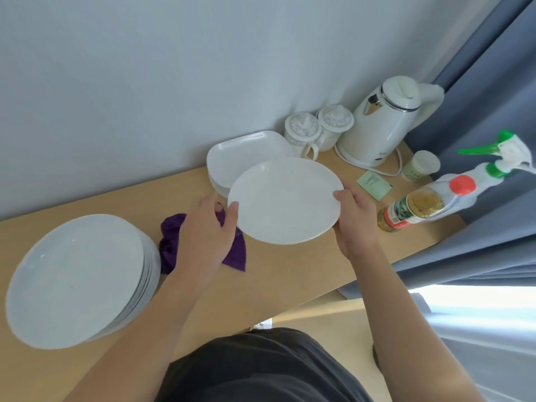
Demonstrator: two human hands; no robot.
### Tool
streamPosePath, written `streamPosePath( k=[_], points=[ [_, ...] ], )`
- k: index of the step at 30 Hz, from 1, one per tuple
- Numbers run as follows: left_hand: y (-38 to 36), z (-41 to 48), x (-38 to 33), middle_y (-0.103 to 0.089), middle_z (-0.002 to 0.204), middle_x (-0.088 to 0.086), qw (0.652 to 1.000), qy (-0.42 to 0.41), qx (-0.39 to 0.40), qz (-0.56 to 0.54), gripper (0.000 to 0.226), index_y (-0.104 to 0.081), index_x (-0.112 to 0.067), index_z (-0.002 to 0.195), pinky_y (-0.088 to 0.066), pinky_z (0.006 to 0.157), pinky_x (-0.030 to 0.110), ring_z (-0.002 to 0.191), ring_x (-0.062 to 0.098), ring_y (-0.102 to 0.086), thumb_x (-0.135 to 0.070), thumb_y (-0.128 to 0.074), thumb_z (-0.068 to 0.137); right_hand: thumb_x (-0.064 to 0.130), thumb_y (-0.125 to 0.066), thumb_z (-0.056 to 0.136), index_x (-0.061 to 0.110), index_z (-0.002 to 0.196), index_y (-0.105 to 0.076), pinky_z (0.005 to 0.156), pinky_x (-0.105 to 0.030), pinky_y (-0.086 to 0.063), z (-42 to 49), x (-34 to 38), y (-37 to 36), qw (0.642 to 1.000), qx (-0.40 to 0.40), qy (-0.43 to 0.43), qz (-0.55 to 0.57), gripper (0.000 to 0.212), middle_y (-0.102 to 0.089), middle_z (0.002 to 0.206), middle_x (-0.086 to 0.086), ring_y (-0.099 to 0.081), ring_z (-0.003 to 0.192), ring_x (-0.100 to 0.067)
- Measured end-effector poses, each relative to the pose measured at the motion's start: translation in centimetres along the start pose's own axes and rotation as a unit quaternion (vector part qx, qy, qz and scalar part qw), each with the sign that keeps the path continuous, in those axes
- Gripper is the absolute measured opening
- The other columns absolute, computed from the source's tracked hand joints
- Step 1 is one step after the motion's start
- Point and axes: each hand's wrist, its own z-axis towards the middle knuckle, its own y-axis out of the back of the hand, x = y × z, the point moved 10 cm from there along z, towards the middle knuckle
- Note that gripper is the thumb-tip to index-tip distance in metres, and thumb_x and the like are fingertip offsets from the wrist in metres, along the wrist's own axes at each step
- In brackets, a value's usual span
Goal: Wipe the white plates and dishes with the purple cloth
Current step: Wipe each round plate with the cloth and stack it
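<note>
A round white plate [285, 200] is held above the wooden table between both hands. My left hand [207, 232] grips its left rim, thumb on top. My right hand [352, 219] holds the right rim. The purple cloth [171, 242] lies crumpled on the table under my left hand, partly hidden by it. A stack of several round white plates [78, 280] stands at the left. A stack of square white dishes [240, 153] sits behind the held plate, against the wall.
Along the back right of the table [290, 271] stand two lidded mugs [316, 130], a white kettle [385, 120], a small jar [420, 165], a green packet [374, 184], an oil bottle [417, 206] and a spray bottle [499, 163]. A blue curtain [490, 82] hangs at the right edge.
</note>
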Motion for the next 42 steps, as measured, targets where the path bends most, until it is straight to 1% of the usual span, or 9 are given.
streamPosePath(
  k=[5, 8, 10, 14, 17, 27, 35, 38, 42],
  points=[
    [-4.9, 0.7, -0.1, -0.067, 0.067, 0.006, 0.996, 0.030, 0.067, -0.045, 0.028, -0.064, -0.003, 0.076, -0.050, 0.075, 0.042, 0.074, 0.026, -0.063, -0.022, -0.056, 0.095, 0.007, -0.042, 0.094, 0.034, 0.113, -0.074, 0.081, -0.039, -0.053, 2.1, -2.0, 2.8, 0.999, 0.002, -0.001, -0.045, 0.046, -0.074, 0.110, 0.005, -0.066, 0.103, -0.022],
    [-6.7, 0.9, 0.2, -0.068, 0.069, 0.006, 0.996, 0.033, 0.078, -0.024, 0.022, -0.066, -0.003, 0.078, -0.052, 0.074, 0.043, 0.073, 0.025, -0.063, -0.018, -0.059, 0.094, 0.002, -0.044, 0.089, 0.034, 0.113, -0.072, 0.070, -0.020, -0.051, 3.0, -3.1, 4.4, 0.987, -0.006, 0.004, -0.162, 0.049, -0.072, 0.104, 0.015, -0.065, 0.089, -0.005],
    [-7.7, 1.2, 0.4, -0.066, 0.070, 0.006, 0.996, 0.025, 0.082, 0.004, 0.022, -0.064, -0.003, 0.077, -0.052, 0.072, 0.045, 0.072, 0.025, -0.061, -0.018, -0.059, 0.093, 0.003, -0.047, 0.088, 0.036, 0.114, -0.070, 0.062, -0.019, -0.045, 3.7, -3.9, 4.9, 0.963, -0.005, 0.016, -0.268, 0.047, -0.068, 0.105, 0.010, -0.061, 0.079, -0.005],
    [-9.2, 1.7, -0.1, -0.060, 0.070, 0.010, 0.992, -0.003, 0.093, 0.083, 0.028, -0.055, -0.002, 0.071, -0.045, 0.061, 0.042, 0.069, 0.028, -0.056, -0.017, -0.056, 0.095, 0.001, -0.049, 0.088, 0.012, 0.107, -0.069, 0.059, -0.015, -0.036, 4.6, -5.7, 5.1, 0.906, -0.015, 0.051, -0.419, 0.030, -0.053, 0.100, -0.011, -0.056, 0.079, -0.027],
    [-10.3, 1.8, -0.7, -0.056, 0.071, 0.011, 0.983, -0.035, 0.098, 0.149, 0.028, -0.046, -0.007, 0.070, -0.034, 0.057, 0.036, 0.067, 0.028, -0.051, -0.018, -0.053, 0.095, 0.001, -0.047, 0.090, 0.000, 0.102, -0.063, 0.060, -0.027, -0.038, 4.8, -6.4, 5.3, 0.881, -0.026, 0.048, -0.470, 0.020, -0.047, 0.101, -0.011, -0.051, 0.074, -0.030],
    [-12.5, 2.0, -0.1, -0.053, 0.077, 0.006, 0.972, -0.043, 0.117, 0.199, 0.022, -0.051, -0.010, 0.080, -0.033, 0.060, 0.030, 0.068, 0.021, -0.048, -0.022, -0.052, 0.098, 0.000, -0.047, 0.090, -0.003, 0.104, -0.063, 0.069, -0.029, -0.039, 5.4, -7.5, 5.8, 0.872, -0.031, 0.029, -0.487, 0.022, -0.047, 0.101, -0.012, -0.050, 0.074, -0.029],
    [-12.6, 1.6, 0.4, -0.062, 0.084, 0.006, 0.969, -0.055, 0.130, 0.203, 0.025, -0.063, -0.007, 0.091, -0.048, 0.064, 0.036, 0.075, 0.024, -0.059, -0.029, -0.054, 0.098, 0.002, -0.048, 0.093, 0.002, 0.120, -0.062, 0.077, -0.033, -0.045, 5.2, -9.1, 6.2, 0.869, -0.026, 0.020, -0.494, 0.031, -0.052, 0.115, -0.015, -0.054, 0.091, -0.032],
    [-11.1, 1.5, 0.3, -0.064, 0.090, 0.001, 0.970, -0.059, 0.116, 0.206, 0.026, -0.066, -0.013, 0.098, -0.051, 0.065, 0.037, 0.080, 0.021, -0.060, -0.035, -0.053, 0.098, 0.011, -0.055, 0.093, 0.013, 0.140, -0.052, 0.097, -0.045, -0.041, 4.2, -7.6, 5.0, 0.832, -0.052, 0.078, -0.546, 0.047, -0.048, 0.133, -0.011, -0.045, 0.115, -0.037],
    [-7.7, 1.4, -0.2, -0.064, 0.102, 0.006, 0.974, -0.100, 0.063, 0.192, 0.025, -0.068, -0.015, 0.115, -0.051, 0.072, 0.039, 0.096, 0.027, -0.057, -0.028, -0.059, 0.095, 0.011, -0.062, 0.090, 0.010, 0.136, -0.058, 0.102, -0.046, -0.043, 2.2, -5.0, -1.1, 0.844, -0.003, 0.210, -0.493, 0.046, -0.051, 0.135, -0.013, -0.048, 0.120, -0.037]
  ],
)
